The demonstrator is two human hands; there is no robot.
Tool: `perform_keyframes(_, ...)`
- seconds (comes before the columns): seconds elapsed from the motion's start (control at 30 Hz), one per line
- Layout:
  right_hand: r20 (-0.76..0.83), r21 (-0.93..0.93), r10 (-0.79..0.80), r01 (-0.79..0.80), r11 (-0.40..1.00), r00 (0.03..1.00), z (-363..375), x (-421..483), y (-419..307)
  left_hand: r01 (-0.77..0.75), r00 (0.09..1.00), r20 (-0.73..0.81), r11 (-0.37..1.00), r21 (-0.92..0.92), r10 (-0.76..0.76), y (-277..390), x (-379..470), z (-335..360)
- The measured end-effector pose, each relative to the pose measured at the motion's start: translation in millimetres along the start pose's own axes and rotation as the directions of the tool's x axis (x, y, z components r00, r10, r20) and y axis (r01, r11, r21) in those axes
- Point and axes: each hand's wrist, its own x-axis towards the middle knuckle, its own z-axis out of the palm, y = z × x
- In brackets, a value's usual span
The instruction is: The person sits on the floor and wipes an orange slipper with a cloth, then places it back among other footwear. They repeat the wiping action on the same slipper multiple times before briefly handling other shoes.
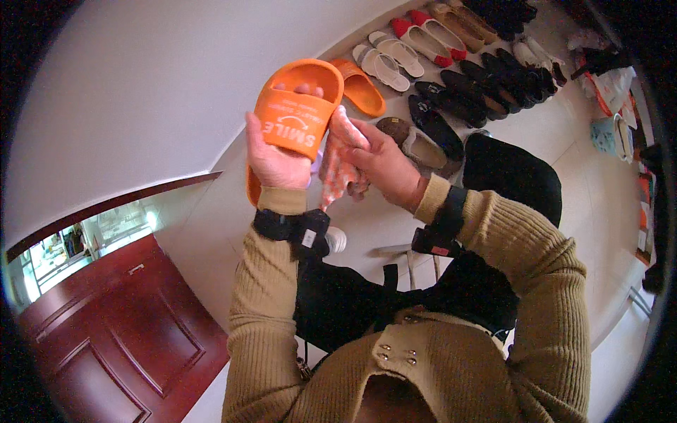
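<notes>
My left hand [276, 166] is pushed through an orange slide sandal [296, 117], palm up under its strap. The fingertips show at the strap's far side, and the thumb stays outside along the left edge. White lettering and a curved arrow mark the strap. In my right hand [382, 161] is a bunched orange-and-white patterned cloth [341, 172]. One folded end of it reaches up to the sandal's right edge; whether they touch I cannot tell. Another orange slide [362, 90] lies on the floor just beyond. Something lilac below the held sandal is mostly hidden.
Two rows of shoes line the wall, among them white sandals [389, 61], red-tipped flats [428, 37] and black shoes [465, 92]. A fur-lined brown slipper [423, 148] lies nearer. Bags and a blue patterned container [608, 137] stand at right. A dark red door [127, 328] is at lower left.
</notes>
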Motion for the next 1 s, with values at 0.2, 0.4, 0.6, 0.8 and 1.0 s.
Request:
perform_keyframes(0.2,-0.164,-0.011,-0.018,0.016,1.000,0.986,6,1,3,0.086,0.983,0.158,0.995,0.046,-0.092,-25,-4,5)
perform_keyframes(0.4,-0.194,-0.222,-0.161,0.117,0.968,0.968,4,0,-12,0.150,0.983,0.037,0.899,0.411,-0.180,-29,-6,-5)
perform_keyframes(0.6,-0.147,-0.319,-0.238,0.181,0.930,0.960,3,2,-23,-0.155,0.966,0.212,0.328,0.932,-0.149,-16,-13,3)
perform_keyframes(0.8,-0.020,-0.347,-0.078,0.066,0.936,0.997,-1,-4,-42,-0.239,0.892,0.379,0.454,0.858,-0.245,-13,-16,3)
perform_keyframes(1.0,0.103,-0.410,-0.003,0.045,0.911,0.995,-8,-7,-53,0.133,0.660,0.177,0.346,0.929,-0.730,-1,-12,-7)
